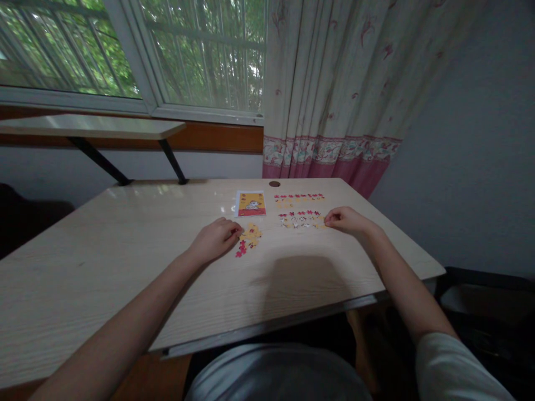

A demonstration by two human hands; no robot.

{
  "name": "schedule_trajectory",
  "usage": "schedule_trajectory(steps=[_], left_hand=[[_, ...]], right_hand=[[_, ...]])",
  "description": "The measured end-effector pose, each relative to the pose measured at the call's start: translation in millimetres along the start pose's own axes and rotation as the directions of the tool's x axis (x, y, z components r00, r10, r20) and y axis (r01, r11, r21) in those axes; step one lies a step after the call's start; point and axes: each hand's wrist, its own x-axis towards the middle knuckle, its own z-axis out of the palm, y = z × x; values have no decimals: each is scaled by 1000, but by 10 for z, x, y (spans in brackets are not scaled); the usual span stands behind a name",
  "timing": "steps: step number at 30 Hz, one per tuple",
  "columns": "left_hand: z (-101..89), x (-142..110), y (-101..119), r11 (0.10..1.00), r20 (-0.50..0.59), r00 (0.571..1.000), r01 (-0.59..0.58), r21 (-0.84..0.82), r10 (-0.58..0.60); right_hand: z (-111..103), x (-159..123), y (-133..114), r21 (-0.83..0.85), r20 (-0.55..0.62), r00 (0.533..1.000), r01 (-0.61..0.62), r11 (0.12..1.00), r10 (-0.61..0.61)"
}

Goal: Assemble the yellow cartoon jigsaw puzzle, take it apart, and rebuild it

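On the desk lies a small loose pile of yellow and red jigsaw puzzle pieces (251, 234). My left hand (218, 236) rests at the pile's left edge, its fingers curled together; whatever is between the fingertips is hidden. Further right, puzzle pieces are sorted in rows: a red row (298, 196) at the back with yellow ones just below, then another red row (300, 214) and a white and yellow row (297, 224) nearer me. At the right end of these front rows, my right hand (345, 219) pinches a puzzle piece, with yellow showing by the fingertips. Behind the pile lies a picture card (251, 210), orange and red with a white figure.
The pale wooden desk (200, 312) has a round cable hole (275, 184) at its back edge. A raised shelf (92, 127) on black supports stands at the back left. A curtain (330, 83) hangs behind, beside a window. A dark chair (489, 278) is at the right.
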Motion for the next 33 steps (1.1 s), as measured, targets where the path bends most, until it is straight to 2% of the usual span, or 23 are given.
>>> schedule_trajectory(steps=[4,9,13,19,21,24,28,31,33], left_hand=[[4,5,3,1000,-3,1000,6,-3,-7],[19,10,-16,1000,-10,1000,-8,-5,8],[14,14,-10,1000,7,1000,1,9,-1],[2,18,15,1000,-1,1000,-5,11,5],[-4,14,19,1000,6,1000,-6,19,6],[-13,6,19,999,17,1000,-3,46,3],[-10,-3,7,999,11,1000,-16,42,15],[-2,-3,-1,999,1,1000,-23,41,23],[0,-1,-3,999,-3,1000,-22,45,22]], right_hand=[[70,62,-43,-39,48,997,68,997,-66],[79,62,-99,-120,4,995,99,988,-99],[140,67,-190,-149,-73,982,161,976,-173],[243,124,-283,-223,-66,964,238,945,-258],[210,113,-245,-208,-102,963,223,952,-248],[101,68,-109,-159,-150,977,126,979,-150],[-42,26,127,-109,-55,998,13,994,-19],[-83,33,249,-87,10,1000,-13,996,13],[-83,44,273,-86,10,1000,-7,996,8]])
